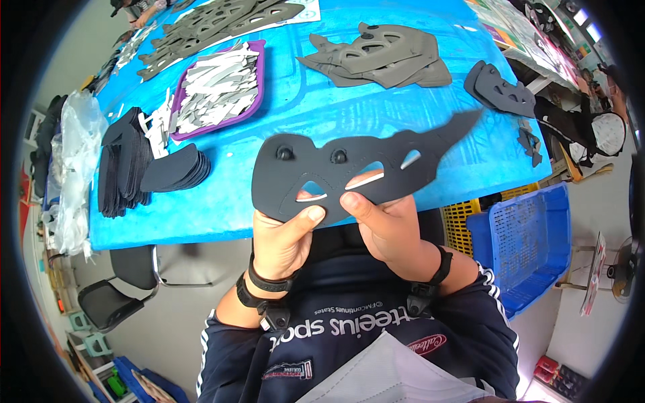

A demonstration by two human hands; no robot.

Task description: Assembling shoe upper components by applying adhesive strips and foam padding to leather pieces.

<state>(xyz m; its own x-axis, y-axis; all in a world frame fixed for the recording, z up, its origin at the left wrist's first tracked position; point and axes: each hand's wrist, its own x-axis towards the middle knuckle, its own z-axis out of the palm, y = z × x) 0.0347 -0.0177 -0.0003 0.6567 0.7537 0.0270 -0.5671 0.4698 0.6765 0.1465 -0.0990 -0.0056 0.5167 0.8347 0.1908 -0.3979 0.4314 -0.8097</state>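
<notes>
Above the near table edge I hold up a dark grey, flat, foam-like panel (386,151) with both hands. It has a scalloped upper edge, two black round knobs, several cut-out openings and a long pointed tail at the right. My left hand (285,238) grips its lower left edge, thumb on the front. My right hand (386,225) closes on the lower middle edge, thumb below an opening. Fingers behind the panel show only through the cut-outs. White strips sit just behind two of these openings. Dark bands circle both wrists.
On the blue table (269,101) stands a purple tray (261,94) of white and grey strips. Dark curved pieces (124,168) are stacked at left. Grey panels (386,57) lie at the back, darker ones (500,91) at right. A blue crate (524,235) stands right, a black chair (111,299) left.
</notes>
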